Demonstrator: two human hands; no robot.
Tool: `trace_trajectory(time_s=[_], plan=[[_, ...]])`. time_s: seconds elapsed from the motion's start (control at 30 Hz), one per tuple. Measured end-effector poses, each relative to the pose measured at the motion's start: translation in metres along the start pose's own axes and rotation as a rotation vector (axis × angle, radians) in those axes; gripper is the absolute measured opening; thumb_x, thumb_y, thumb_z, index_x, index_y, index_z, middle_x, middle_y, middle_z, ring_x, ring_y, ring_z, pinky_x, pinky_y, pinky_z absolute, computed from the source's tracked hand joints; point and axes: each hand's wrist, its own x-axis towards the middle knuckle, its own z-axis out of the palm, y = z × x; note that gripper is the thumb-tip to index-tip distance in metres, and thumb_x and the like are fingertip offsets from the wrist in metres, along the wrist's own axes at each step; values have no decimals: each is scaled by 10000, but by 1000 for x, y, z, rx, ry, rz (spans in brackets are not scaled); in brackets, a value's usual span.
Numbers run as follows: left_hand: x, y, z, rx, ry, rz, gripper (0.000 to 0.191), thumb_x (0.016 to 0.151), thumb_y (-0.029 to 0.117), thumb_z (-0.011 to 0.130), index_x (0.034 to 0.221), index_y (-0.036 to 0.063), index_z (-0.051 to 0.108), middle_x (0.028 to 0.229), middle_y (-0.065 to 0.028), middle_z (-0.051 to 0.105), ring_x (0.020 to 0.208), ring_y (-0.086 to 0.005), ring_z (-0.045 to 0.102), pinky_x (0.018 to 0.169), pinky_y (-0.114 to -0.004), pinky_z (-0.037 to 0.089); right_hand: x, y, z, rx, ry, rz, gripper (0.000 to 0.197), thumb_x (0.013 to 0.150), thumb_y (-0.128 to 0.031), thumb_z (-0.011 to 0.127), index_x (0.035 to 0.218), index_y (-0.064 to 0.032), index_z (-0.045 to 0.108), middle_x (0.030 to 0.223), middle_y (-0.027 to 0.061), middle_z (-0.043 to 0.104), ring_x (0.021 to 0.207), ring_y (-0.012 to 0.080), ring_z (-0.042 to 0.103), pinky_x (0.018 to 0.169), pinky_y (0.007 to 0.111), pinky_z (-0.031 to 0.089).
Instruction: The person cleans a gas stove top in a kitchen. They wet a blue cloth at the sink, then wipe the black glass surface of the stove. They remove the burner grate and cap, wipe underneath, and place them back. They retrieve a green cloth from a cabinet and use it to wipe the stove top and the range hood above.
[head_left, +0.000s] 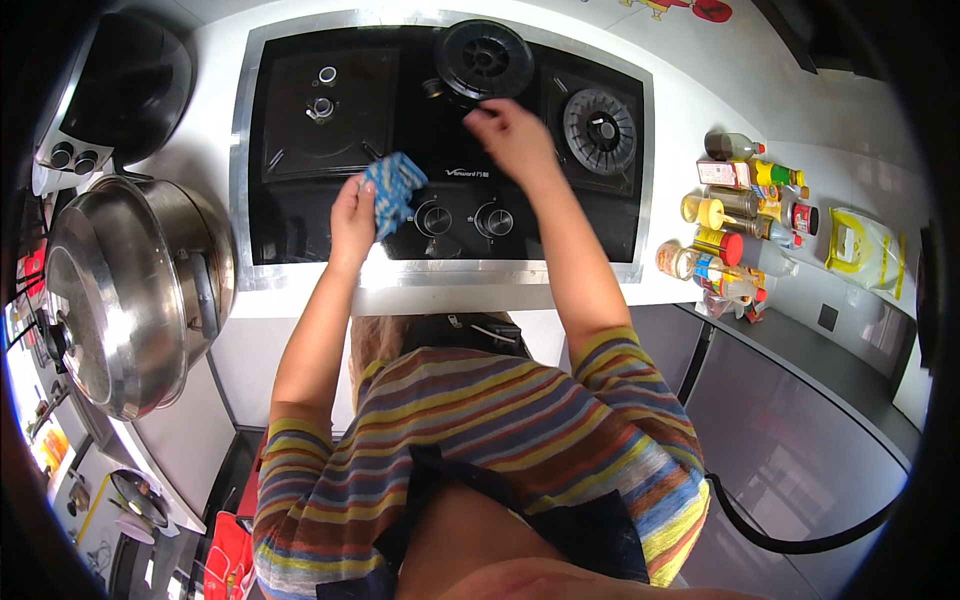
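Observation:
My left hand (354, 221) grips a folded blue-and-white patterned cloth (394, 191) over the front of a black glass gas hob (442, 142). Blurred, my right hand (514, 139) is over the middle of the hob, fingers bent, just below a round black ribbed burner part (484, 58). Something dark shows at its fingertips, but whether they grip it is unclear. Near that disc lies a small burner piece (433, 88). The left burner (322, 109) is bare of its ring, while the right one bears a round ribbed ring (600, 131).
Two control knobs (436, 219) sit at the hob's front. On the left stand a large lidded steel pot (142, 292) and a black appliance (127, 90). Several bottles and jars (731, 210) line the right side, with a yellow-and-white packet (866, 251) beyond.

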Motion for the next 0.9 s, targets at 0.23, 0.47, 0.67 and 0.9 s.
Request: trace_trajectory(time_s=[0.23, 0.47, 0.67, 0.9], plan=[[40, 60, 72, -272, -291, -167, 382, 983, 302, 457, 1155, -19, 572, 1068, -52, 622, 970, -119, 566, 885, -251, 432, -40, -18, 31, 594, -6, -212, 474, 842, -68, 605, 1302, -57, 492, 1003, 147, 660, 874, 185, 634, 809, 258, 475], [166, 23, 41, 535, 6, 252, 275, 918, 212, 540, 1002, -27, 644, 829, -85, 671, 780, -175, 642, 742, -287, 500, 86, -14, -47, -18, 391, -392, 317, 795, -36, 556, 1101, -68, 633, 986, 151, 649, 891, 280, 638, 803, 310, 488], [241, 5, 71, 198, -132, -193, 303, 947, 253, 486, 857, -1, 625, 784, -62, 645, 702, -140, 619, 665, -255, 506, 181, 1, 2, -437, 237, -582, 341, 769, -99, 578, 1090, -182, 657, 991, 126, 596, 902, 296, 592, 817, 376, 482], [241, 31, 73, -40, -185, -486, 238, 954, 242, 470, 876, 59, 601, 783, -12, 612, 684, -118, 587, 684, -263, 518, 134, -1, 7, -592, -19, -778, 313, 759, -33, 564, 1020, -157, 684, 936, 109, 578, 882, 279, 586, 775, 369, 484]])
